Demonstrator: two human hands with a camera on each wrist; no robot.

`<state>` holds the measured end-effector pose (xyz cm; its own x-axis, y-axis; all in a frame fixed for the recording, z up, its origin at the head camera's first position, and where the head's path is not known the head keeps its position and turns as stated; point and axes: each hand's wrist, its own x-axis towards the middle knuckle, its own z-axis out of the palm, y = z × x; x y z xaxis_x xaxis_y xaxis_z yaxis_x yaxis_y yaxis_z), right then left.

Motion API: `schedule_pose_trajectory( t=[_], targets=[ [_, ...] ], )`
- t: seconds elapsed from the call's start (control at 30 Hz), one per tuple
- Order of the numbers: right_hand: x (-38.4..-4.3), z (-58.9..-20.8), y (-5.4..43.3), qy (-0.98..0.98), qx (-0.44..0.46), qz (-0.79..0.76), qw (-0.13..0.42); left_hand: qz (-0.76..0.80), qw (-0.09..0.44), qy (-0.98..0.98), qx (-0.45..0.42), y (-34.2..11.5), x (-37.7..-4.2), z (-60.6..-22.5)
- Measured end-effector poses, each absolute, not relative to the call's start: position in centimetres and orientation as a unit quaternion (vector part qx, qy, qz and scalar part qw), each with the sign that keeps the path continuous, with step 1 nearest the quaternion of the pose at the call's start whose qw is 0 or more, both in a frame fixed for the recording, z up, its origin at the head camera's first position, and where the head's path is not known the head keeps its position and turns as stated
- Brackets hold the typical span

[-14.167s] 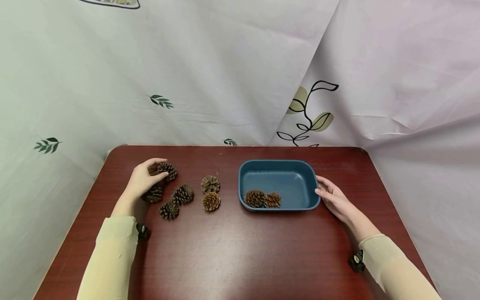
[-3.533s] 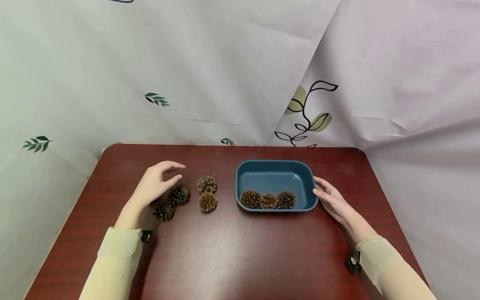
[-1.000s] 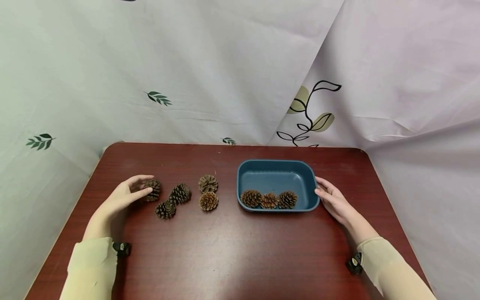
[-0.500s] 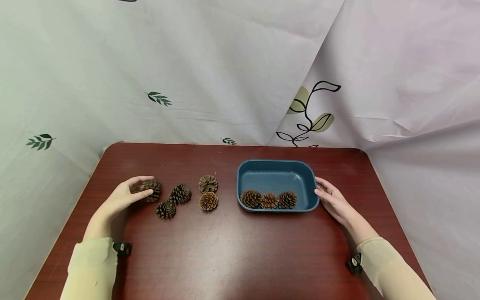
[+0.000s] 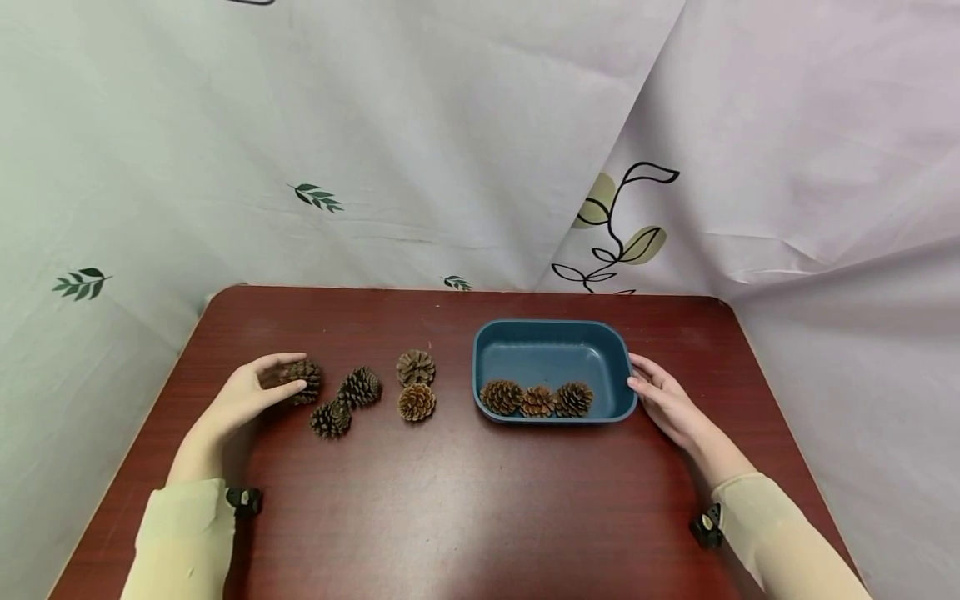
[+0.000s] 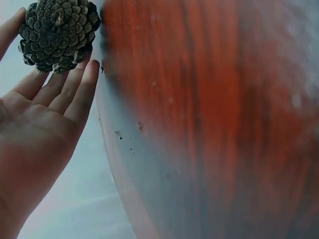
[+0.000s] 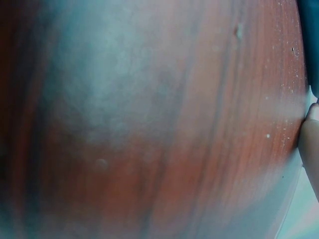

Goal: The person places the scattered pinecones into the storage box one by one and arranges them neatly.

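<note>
At the table's left, my left hand (image 5: 243, 396) has its thumb and fingers around a brown pine cone (image 5: 306, 382). In the left wrist view this pine cone (image 6: 59, 35) sits between the thumb and the cupped fingers (image 6: 82, 94). Two dark pine cones (image 5: 360, 387) lie just to the right, and two lighter ones (image 5: 416, 402) farther right. A blue rectangular bin (image 5: 555, 418) holds three pine cones (image 5: 537, 402) in a row along its near wall. My right hand (image 5: 666, 402) grips the bin's right side, thumb at the rim; some fingers are hidden.
The dark red wooden table (image 5: 450, 508) has rounded back corners. White patterned cloth (image 5: 420, 150) hangs behind it and at both sides. A black device (image 5: 244, 500) is on each wrist. Bare tabletop lies in front of the bin and pine cones.
Fourteen seconds ago the bin held two pine cones; the back-left one has since joined them. My left hand moved left to another pine cone, and barely moves lately. My right hand stays at the bin.
</note>
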<state>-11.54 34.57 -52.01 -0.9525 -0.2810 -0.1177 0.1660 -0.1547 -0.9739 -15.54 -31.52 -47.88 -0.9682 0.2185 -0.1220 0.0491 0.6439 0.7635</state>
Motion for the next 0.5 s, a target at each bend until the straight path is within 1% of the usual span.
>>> schedule_pose_trajectory(
  t=[0.13,0.5],
  targets=[
    [-11.6,-52.0,34.5,0.632,-0.047,-0.760,0.145,0.413,0.093,0.903,0.071,-31.4,-15.4,-47.9],
    [-11.6,-52.2,34.5,0.629,-0.067,-0.762,0.142,0.428,0.033,0.900,0.073,-30.5,-14.8,-47.2]
  ],
)
